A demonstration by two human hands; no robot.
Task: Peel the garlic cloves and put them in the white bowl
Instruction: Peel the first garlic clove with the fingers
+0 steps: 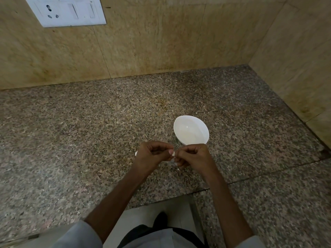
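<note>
Left hand (pixel 152 154) and right hand (pixel 192 156) together over bench (pixel 71 140), both pinching garlic clove (pixel 172 154). White bowl (pixel 191 130) at 1 o'clock, just beyond right hand.

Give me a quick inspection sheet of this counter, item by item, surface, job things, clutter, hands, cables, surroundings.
Surface: speckled granite counter, stained patch behind the bowl.
Job's things: white bowl upright, looks empty; garlic clove pinched between both hands, in front of the bowl.
Clutter: small white bits on the counter near the hands, likely peel.
Grippers: left hand and right hand both closed on the clove.
Cables: nothing seen.
Surroundings: beige stone walls, switch plate top left.
</note>
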